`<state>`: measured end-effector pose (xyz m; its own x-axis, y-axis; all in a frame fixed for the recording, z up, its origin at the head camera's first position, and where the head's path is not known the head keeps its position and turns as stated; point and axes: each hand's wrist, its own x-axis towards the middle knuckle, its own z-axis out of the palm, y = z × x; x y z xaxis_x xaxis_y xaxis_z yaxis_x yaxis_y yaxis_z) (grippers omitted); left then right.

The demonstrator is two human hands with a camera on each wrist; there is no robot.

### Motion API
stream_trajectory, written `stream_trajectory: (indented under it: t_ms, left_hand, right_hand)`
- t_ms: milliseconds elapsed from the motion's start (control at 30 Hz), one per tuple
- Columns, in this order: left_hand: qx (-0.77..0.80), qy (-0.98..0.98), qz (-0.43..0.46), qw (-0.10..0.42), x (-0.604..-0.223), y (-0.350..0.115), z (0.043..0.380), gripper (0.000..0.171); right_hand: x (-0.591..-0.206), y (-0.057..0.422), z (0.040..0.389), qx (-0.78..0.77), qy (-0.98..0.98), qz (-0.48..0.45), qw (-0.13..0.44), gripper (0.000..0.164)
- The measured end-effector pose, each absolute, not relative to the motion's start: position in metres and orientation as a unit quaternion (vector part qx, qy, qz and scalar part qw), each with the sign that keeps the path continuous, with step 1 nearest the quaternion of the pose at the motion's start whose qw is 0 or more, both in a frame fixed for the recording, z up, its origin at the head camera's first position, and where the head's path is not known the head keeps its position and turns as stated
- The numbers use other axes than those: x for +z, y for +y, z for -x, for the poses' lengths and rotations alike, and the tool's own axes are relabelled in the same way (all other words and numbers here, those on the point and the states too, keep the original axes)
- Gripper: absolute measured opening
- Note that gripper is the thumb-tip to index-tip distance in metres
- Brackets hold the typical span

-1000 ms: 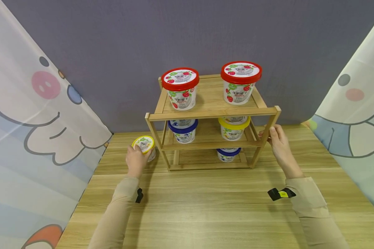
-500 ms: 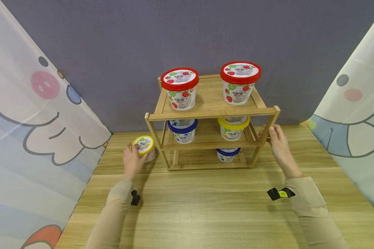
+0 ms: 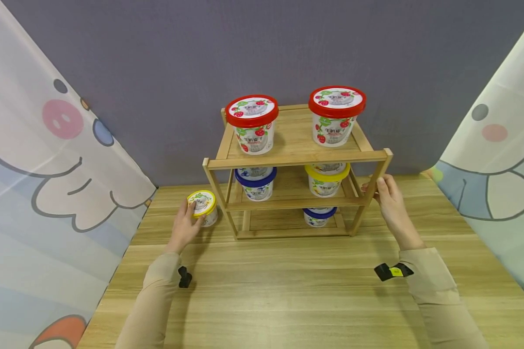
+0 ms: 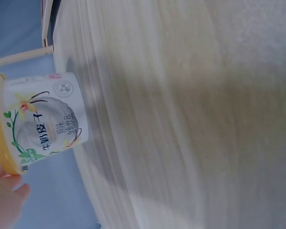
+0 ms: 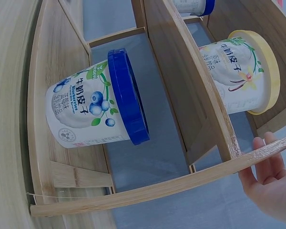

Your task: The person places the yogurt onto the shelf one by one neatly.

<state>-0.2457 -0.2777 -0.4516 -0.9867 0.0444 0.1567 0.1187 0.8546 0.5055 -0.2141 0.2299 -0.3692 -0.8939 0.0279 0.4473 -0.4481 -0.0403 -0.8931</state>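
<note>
My left hand (image 3: 185, 227) holds a white tub with a yellow lid (image 3: 202, 203) by its lid. The tub stands upright on the table, just left of the wooden shelf rack (image 3: 297, 157). In the left wrist view, fingertips and thumb touch the rim of the yellow-lidded tub (image 4: 45, 119); the far fingers are out of frame. My right hand (image 3: 391, 206) grips the rack's front right post, its fingers curled behind the wood. From the right wrist, that hand (image 5: 271, 181) is seen beside the middle shelf.
Two red-lidded tubs (image 3: 254, 124) (image 3: 337, 116) stand on the top shelf. The middle shelf bears blue-lidded (image 3: 258, 186) and yellow-lidded tubs (image 3: 325, 182). A blue-lidded tub (image 3: 318, 217) sits low at right. A grey wall (image 3: 179, 72) rises behind; patterned curtains (image 3: 48, 194) flank the table (image 3: 288, 291).
My left hand shifts left, then settles back on the yellow lid with its forearm swung further left. The tub barely moves. My right hand and the rack stay in place.
</note>
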Motion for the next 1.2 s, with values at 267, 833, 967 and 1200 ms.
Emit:
stream_trajectory:
  t_ms: [267, 833, 967, 1200]
  left_hand:
    - [-0.221, -0.968, 0.048, 0.107, -0.447, -0.268, 0.244, 0.063]
    - [-0.082, -0.953, 0.036, 0.291, -0.451, -0.248, 0.244, 0.062]
    - [-0.040, -0.951, 0.016, 0.306, -0.450, -0.240, 0.244, 0.059]
    - [-0.030, -0.953, -0.042, 0.297, -0.447, -0.226, 0.243, 0.061]
  right_hand:
    - [-0.370, 0.230, 0.214, 0.708, -0.667, -0.156, 0.172, 0.017]
    - [-0.370, 0.230, 0.215, 0.713, -0.661, -0.159, 0.171, 0.016]
    - [-0.370, 0.230, 0.215, 0.708, -0.667, -0.158, 0.168, 0.017]
    - [-0.370, 0.230, 0.214, 0.707, -0.670, -0.155, 0.167, 0.017]
